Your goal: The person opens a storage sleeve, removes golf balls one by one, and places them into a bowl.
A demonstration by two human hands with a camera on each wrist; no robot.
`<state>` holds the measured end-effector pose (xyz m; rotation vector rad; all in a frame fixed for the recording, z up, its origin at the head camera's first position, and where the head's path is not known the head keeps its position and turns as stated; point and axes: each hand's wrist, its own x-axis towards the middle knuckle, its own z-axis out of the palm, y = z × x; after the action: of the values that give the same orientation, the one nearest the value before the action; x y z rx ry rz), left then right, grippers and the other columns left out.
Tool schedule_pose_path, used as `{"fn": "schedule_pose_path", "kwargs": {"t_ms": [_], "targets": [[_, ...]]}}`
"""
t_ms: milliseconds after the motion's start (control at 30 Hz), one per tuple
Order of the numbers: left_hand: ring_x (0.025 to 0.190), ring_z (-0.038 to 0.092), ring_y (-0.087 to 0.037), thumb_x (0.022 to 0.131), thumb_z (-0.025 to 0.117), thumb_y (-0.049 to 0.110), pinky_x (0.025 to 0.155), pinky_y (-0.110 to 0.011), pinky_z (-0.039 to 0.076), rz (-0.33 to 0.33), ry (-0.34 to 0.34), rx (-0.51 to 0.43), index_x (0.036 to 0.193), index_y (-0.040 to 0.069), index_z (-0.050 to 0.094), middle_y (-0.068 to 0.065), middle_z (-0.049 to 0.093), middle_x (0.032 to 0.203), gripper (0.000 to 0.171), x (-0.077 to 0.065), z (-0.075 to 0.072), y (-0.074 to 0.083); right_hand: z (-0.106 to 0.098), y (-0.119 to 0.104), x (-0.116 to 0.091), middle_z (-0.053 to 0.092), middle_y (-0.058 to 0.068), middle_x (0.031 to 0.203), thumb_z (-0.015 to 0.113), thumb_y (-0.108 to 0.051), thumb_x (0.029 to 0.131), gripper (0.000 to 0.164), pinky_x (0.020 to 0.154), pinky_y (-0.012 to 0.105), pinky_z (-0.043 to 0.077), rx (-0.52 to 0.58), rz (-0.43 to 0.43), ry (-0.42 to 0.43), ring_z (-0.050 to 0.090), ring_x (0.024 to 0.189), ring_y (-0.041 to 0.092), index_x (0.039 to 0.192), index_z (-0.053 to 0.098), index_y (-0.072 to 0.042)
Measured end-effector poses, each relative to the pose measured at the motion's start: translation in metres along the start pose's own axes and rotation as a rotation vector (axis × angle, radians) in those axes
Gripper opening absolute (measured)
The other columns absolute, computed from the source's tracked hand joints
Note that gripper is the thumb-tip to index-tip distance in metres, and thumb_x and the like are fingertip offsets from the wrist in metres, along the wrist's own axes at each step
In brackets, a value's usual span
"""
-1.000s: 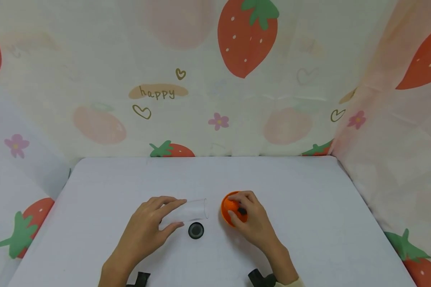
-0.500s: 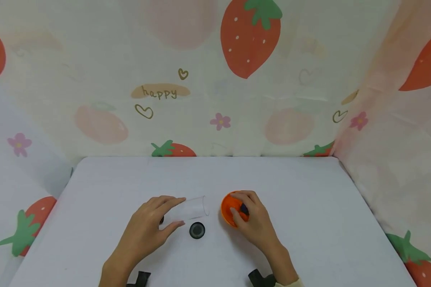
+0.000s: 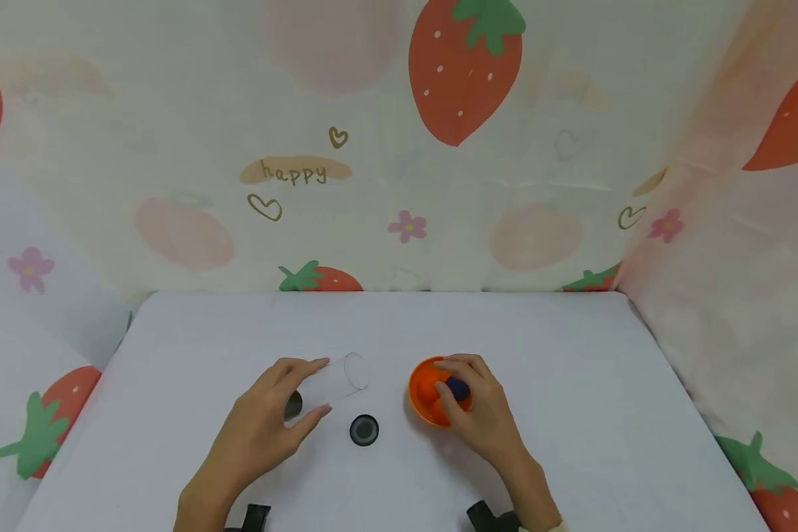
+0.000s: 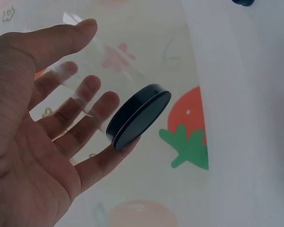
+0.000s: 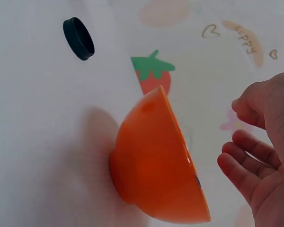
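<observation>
My left hand (image 3: 259, 421) grips a clear plastic tube (image 3: 346, 375), its rim tilted up toward the far side. A black cap (image 4: 142, 118) covers the tube's near end, beside the little finger in the left wrist view. Just over the orange bowl (image 3: 415, 403) is my right hand (image 3: 495, 425), thumb and fingers spread apart. No object shows between those fingers (image 5: 236, 175) in the right wrist view. Inside the bowl are a dark blue ball (image 3: 458, 387) and orange balls (image 3: 428, 389), partly covered by the hand in the head view.
A second black cap (image 3: 364, 430) lies on the white table (image 3: 572, 384) between the two hands. Printed cloth walls (image 3: 452, 185) stand behind the table and at both sides. Black wrist mounts (image 3: 256, 517) show at the lower edge.
My left hand has drawn back a little to the left, tipping the tube's far end upward. The right hand has shifted slightly right over the bowl, leaving more of the balls visible.
</observation>
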<state>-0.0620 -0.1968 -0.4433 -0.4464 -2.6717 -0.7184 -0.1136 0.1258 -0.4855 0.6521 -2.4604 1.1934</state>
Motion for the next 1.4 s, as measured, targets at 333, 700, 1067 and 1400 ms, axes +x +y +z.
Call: {"fn": "schedule_pose_path", "kwargs": {"t_ms": [333,700,1067,1400], "targets": [[0.110,0.073,-0.016,0.085,0.091,0.027,0.091,-0.041,0.063,-0.048,-0.025,-0.067,0.138,0.016,0.062,0.004,0.071,0.124,0.061,0.000,-0.004,-0.005,-0.007,0.001,-0.004,0.067,0.005,0.127,0.077,-0.003,0.094,0.028,0.100,0.038,0.062,0.025,0.061,0.012,0.070,0.117,0.022,0.122,0.073,-0.005],[0.114,0.071,-0.021,0.086,0.089,0.015,0.091,-0.032,0.065,-0.145,-0.126,-0.305,0.128,0.016,0.054,0.001,0.069,0.120,0.055,-0.003,0.006,-0.019,-0.015,0.001,-0.002,0.069,0.003,0.122,0.076,0.001,0.093,0.029,0.101,0.030,0.060,0.041,0.028,0.048,0.071,0.115,0.022,0.121,0.073,-0.004],[0.109,0.066,-0.019,0.086,0.090,0.019,0.091,-0.035,0.065,-0.225,-0.230,-0.399,0.117,0.015,0.051,-0.001,0.068,0.116,0.050,-0.004,0.018,-0.034,-0.026,0.002,0.002,0.069,0.004,0.122,0.077,-0.002,0.094,0.029,0.102,0.038,0.061,0.016,0.058,0.076,0.070,0.118,0.021,0.122,0.072,-0.008],[0.113,0.068,-0.027,0.086,0.090,0.025,0.089,-0.030,0.063,-0.297,-0.302,-0.472,0.114,0.011,0.050,-0.007,0.069,0.120,0.050,-0.006,0.024,-0.046,-0.030,0.006,0.000,0.069,0.005,0.122,0.076,-0.002,0.095,0.028,0.102,0.035,0.060,0.043,0.064,0.074,0.070,0.118,0.021,0.123,0.072,-0.008]]}}
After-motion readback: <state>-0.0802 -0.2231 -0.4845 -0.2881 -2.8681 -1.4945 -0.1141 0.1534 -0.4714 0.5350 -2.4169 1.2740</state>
